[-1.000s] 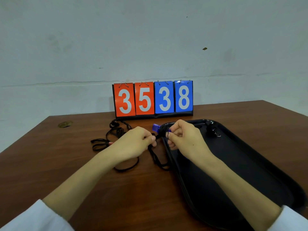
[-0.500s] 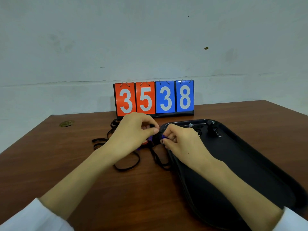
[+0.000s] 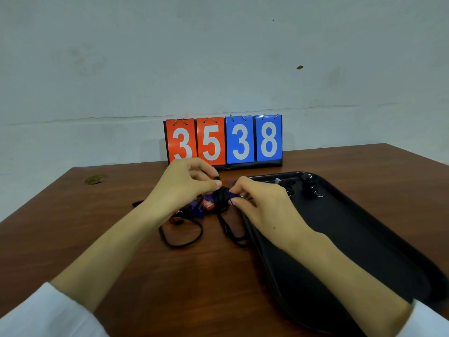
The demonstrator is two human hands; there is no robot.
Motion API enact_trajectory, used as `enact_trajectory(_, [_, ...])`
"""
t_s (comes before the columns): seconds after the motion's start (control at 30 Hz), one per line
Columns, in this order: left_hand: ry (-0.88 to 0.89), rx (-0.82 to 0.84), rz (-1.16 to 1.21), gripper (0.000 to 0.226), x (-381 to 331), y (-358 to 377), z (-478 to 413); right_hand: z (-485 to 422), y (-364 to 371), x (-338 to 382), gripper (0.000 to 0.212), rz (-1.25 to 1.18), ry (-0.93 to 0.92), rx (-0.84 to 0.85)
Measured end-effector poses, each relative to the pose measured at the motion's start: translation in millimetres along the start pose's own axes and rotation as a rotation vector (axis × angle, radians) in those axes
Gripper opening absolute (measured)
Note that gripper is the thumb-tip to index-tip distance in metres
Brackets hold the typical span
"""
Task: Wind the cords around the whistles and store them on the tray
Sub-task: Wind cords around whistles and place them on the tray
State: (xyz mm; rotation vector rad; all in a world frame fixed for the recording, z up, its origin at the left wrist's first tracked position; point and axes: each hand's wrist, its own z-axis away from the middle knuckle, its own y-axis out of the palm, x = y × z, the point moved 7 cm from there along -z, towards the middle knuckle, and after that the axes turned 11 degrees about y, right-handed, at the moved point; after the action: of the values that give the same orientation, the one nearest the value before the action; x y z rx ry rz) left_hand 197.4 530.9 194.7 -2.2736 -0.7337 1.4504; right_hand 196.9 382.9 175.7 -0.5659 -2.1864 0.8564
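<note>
Black cord (image 3: 222,194) is bunched around a blue whistle (image 3: 232,195) pinched between both hands just above the counter (image 3: 121,239). The right hand (image 3: 264,205) grips the whistle's end with thumb and fingertips; the left hand (image 3: 187,186), touching it from the other side, pinches the cord against the wound bundle. Under the left hand lie a second blue whistle (image 3: 198,210) and an orange one (image 3: 208,205) among loose cord loops (image 3: 182,237). Beyond the right hand, a black tray (image 3: 364,239) holds wound whistles (image 3: 308,188) near its far rim. Behind both hands stands a scoreboard (image 3: 224,141).
</note>
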Motion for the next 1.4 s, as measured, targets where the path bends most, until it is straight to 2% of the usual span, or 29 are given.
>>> enact_trajectory(0.23, [-0.025,0.103,-0.073,0.01,1.3,4.8,-0.5,2.0,-6.4,5.1,0.014,0.055,-0.051,-0.066])
enact_trajectory(0.4, [-0.04,0.227,-0.241,0.01,4.5,10.4,-0.1,3.0,1.4,7.6,0.018,0.113,-0.048,-0.002])
enact_trajectory(0.63, [-0.2,0.373,-0.072,0.014,17.1,20.6,7.5,7.1,14.9,15.9,0.01,0.206,-0.178,0.062])
enact_trajectory(0.73, [-0.209,0.47,-0.089,0.011,21.1,24.4,11.6,9.4,22.5,16.0,0.01,0.222,-0.196,0.135])
enact_trajectory(0.83, [-0.195,0.552,-0.192,0.012,22.1,28.0,14.6,13.0,25.8,21.1,0.01,0.241,-0.253,0.135])
enact_trajectory(1.0, [-0.138,0.443,-0.377,0.008,19.8,31.0,14.0,14.6,34.0,20.4,0.016,0.245,-0.257,0.158])
enact_trajectory(1.13, [-0.245,0.397,-0.236,0.01,32.3,30.5,15.2,14.7,34.9,19.6,0.019,0.246,-0.256,0.15])
enact_trajectory(1.27, [-0.37,0.483,-0.118,0.009,43.6,28.5,18.9,19.0,39.8,23.3,0.027,0.25,-0.289,0.143])
enact_trajectory(1.4, [-0.37,0.581,-0.121,0.01,46.8,26.6,21.1,20.2,45.5,25.6,0.031,0.245,-0.318,0.149])
